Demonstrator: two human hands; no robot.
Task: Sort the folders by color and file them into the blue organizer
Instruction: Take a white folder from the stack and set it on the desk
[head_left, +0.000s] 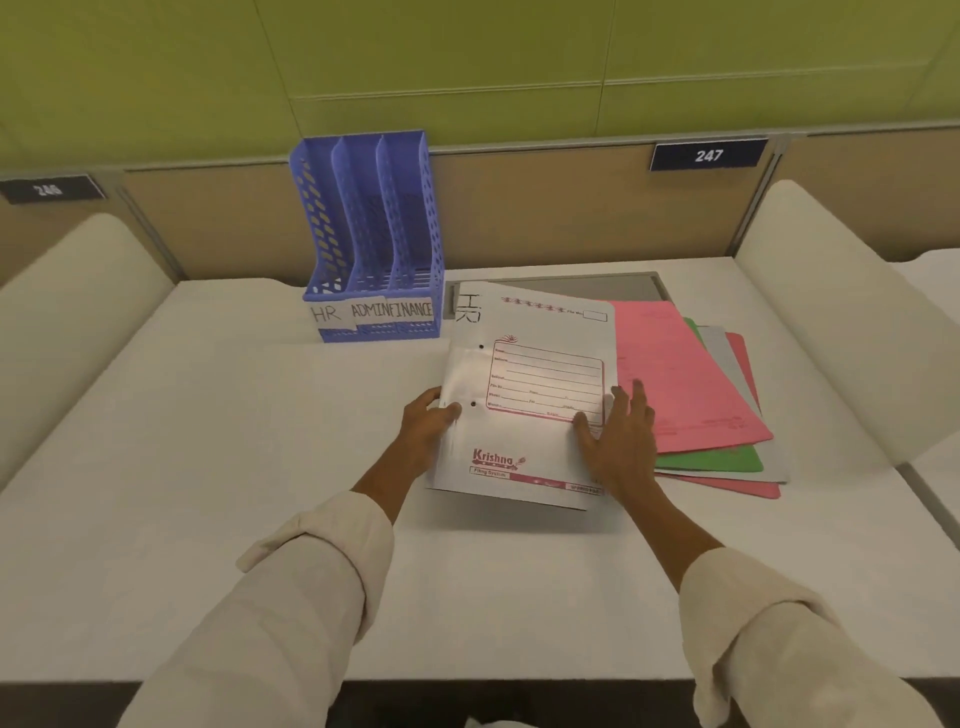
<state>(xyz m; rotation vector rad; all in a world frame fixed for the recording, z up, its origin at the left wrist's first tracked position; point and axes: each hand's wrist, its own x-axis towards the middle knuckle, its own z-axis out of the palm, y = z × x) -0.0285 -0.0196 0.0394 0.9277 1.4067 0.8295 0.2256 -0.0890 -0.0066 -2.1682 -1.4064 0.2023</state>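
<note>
Head view: white printed paper folder (535, 384) with red form box and "Krishna" logo, held above white desk surface (208, 467), just right of blue perforated plastic three-slot organizer (371, 234). Long axis running away from the person, leaning slightly right at the far end; printed face up, logo end nearest, handwritten mark at far-left corner. Punched-hole edge on the left.

Left hand (428, 423) gripping folder's left edge, thumb on top near lower hole, fingers curled under. Right hand (618, 436) flat on folder's right edge, fingers straight and spread, thumb on the cover.

Organizer upright against beige partition, slots opening up and toward the person, labelled HR, ADMIN, FINANCE left to right; no folders visible in slots.

Fanned stack of pink, green and grey folders (696, 395) lying flat on desk to the right, partly under white folder. Number plate "247" (707, 154) on partition.
</note>
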